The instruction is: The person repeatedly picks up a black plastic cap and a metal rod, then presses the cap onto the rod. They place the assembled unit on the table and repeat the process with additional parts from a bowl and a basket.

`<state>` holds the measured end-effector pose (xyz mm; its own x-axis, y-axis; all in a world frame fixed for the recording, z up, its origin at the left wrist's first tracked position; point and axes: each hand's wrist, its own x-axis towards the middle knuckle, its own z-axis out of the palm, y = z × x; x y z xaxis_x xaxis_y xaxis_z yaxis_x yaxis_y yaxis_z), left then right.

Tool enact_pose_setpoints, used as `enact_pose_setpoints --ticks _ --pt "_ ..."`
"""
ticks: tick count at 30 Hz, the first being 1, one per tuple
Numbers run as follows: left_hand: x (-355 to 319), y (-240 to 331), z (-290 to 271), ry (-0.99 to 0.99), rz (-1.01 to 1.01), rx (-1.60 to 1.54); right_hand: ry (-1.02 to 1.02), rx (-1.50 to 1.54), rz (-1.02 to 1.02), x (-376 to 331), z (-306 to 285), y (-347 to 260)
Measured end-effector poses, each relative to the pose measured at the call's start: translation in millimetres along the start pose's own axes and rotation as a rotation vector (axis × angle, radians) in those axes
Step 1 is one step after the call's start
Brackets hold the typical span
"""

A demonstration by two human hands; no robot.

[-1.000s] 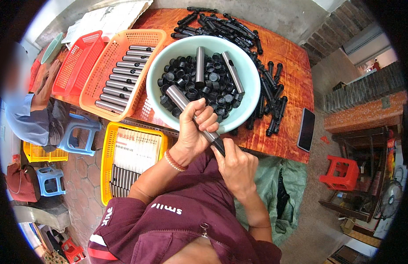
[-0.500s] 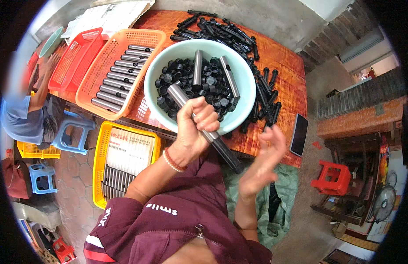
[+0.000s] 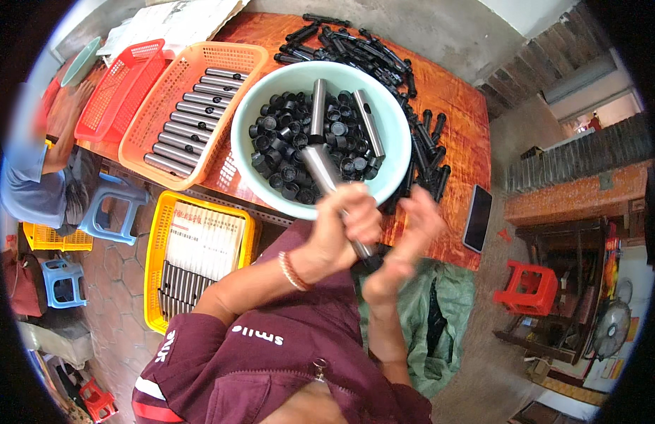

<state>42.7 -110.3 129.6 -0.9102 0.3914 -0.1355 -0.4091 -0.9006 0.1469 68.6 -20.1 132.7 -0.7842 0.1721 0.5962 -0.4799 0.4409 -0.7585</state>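
Currently, the metal tube (image 3: pixel 320 168) lies in the left hand (image 3: pixel 350 219), its long axis running diagonally: the upper end points away from the person, over the bowl (image 3: pixel 397 145), and the lower end points toward the person's right. The left-hand fingers are closed around the tube below its middle. A black end piece (image 3: pixel 370 260) projects below that fist, near the front edge of the bench (image 3: pixel 463 127).

The right hand (image 3: pixel 409 237) is the nearer one to this black end — open, fingers loosely spread, with nothing seen in its grasp. It stands just to the right of the end piece; motion blur conceals whether the two touch.

Relative to the left hand, the tube's bare end extends up and left, above the black caps (image 3: pixel 288 152). Two loose tubes (image 3: pixel 318 109) rest among those caps — beyond the held tube.
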Motion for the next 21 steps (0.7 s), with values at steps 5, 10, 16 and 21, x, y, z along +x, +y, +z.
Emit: enact_pose_setpoints --ticks 5,10,16,21 --pt "3 1 -10 0.012 -0.026 -0.08 -0.026 0.095 0.141 -1 -3 1" --pt "11 16 -15 -0.005 0.013 -0.129 0.092 0.156 0.201 -7 -12 13" --pt "9 13 -16 0.005 -0.015 -0.154 0.058 0.167 0.138 -10 -3 15" --pt "8 13 -17 -0.005 -0.021 -0.181 0.04 0.194 0.216 -16 -3 16"
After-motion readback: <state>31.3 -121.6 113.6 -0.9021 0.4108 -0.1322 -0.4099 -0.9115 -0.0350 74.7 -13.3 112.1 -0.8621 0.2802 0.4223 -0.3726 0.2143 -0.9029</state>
